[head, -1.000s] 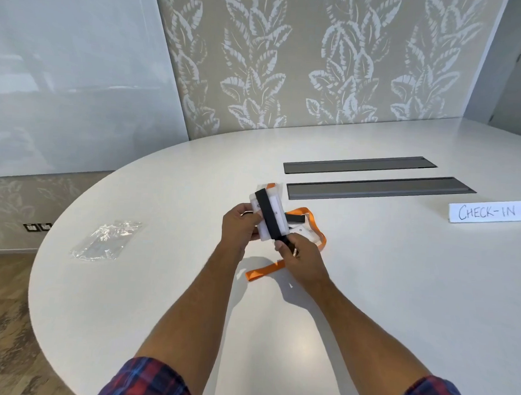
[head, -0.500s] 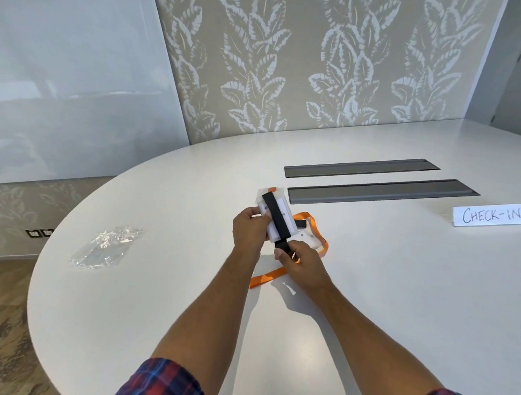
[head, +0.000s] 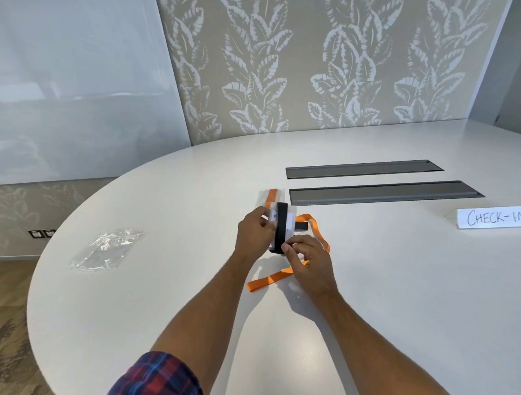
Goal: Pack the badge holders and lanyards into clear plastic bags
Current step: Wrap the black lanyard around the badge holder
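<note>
My left hand (head: 254, 233) grips the left edge of a white badge holder (head: 289, 222), held upright above the table. A black lanyard (head: 280, 226) is wrapped around the holder. My right hand (head: 308, 263) pinches the black lanyard at the holder's lower edge. An orange lanyard (head: 282, 275) lies on the table under and behind my hands. Another badge holder with an orange strap (head: 272, 195) lies flat just behind. A clear plastic bag (head: 106, 249) lies at the table's left.
The round white table (head: 399, 297) has two dark recessed cable slots (head: 384, 192) behind my hands. A white card reading CHECK-IN (head: 497, 217) stands at the right. The table's curved edge and a wooden floor are to the left.
The black lanyard has been wound tighter round the badge holder, which now stands more upright. My right hand has shifted up to its lower edge.
</note>
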Motion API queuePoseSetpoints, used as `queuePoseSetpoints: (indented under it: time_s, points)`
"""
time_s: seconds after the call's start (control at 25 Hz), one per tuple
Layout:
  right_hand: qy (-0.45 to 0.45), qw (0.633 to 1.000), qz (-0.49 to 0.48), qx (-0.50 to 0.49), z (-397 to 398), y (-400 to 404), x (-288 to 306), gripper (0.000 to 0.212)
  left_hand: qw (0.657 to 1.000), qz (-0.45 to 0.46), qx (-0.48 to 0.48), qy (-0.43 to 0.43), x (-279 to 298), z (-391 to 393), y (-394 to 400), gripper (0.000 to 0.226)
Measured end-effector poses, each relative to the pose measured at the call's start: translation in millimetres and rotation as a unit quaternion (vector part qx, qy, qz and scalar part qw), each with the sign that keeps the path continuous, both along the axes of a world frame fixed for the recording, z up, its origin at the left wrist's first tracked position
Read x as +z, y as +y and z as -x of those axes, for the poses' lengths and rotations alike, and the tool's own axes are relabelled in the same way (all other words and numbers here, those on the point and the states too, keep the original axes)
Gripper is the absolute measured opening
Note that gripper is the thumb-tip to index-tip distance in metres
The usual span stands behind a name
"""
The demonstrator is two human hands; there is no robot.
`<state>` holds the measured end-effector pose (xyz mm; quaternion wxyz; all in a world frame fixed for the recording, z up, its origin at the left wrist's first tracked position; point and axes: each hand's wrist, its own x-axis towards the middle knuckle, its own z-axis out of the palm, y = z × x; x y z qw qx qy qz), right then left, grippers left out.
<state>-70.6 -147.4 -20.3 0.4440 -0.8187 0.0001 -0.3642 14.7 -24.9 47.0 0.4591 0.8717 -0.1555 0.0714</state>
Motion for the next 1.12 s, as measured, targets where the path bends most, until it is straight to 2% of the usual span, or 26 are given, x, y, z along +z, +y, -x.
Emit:
queuePoseSetpoints:
  time_s: [0.12, 0.36, 0.48, 0.68, 0.8, 0.92, 1.12]
  points:
    - [0.029, 0.999, -0.032, 0.012, 1, 0, 2, 0.013, 0.998, -0.037, -0.054, -0.014, -6, 4, -1, 0.016]
    - [0.058, 0.996, -0.053, 0.040, 3, 0, 5, 0.015, 0.994, -0.026, -0.109, 0.012, -2, 3, 2, 0.009]
    - [0.045, 0.997, -0.044, 0.034, 4, -1, 5, 0.011, 0.990, -0.016, -0.134, 0.047, -2, -2, 9, 0.017]
    - [0.089, 0.993, -0.071, 0.002, 5, 0, 5, 0.006, 0.977, -0.003, -0.163, 0.141, -5, 0, 14, 0.028]
    - [0.091, 0.987, -0.132, -0.013, 6, 0, 8, 0.030, 0.965, 0.028, -0.184, 0.184, -5, 2, 19, 0.036]
    - [0.077, 0.985, -0.152, 0.002, 6, -2, 7, 0.057, 0.963, 0.023, -0.204, 0.174, -8, 5, 24, 0.045]
    - [0.075, 0.994, -0.082, -0.002, 3, -1, 3, 0.064, 0.966, 0.006, -0.193, 0.172, -15, 9, 23, 0.040]
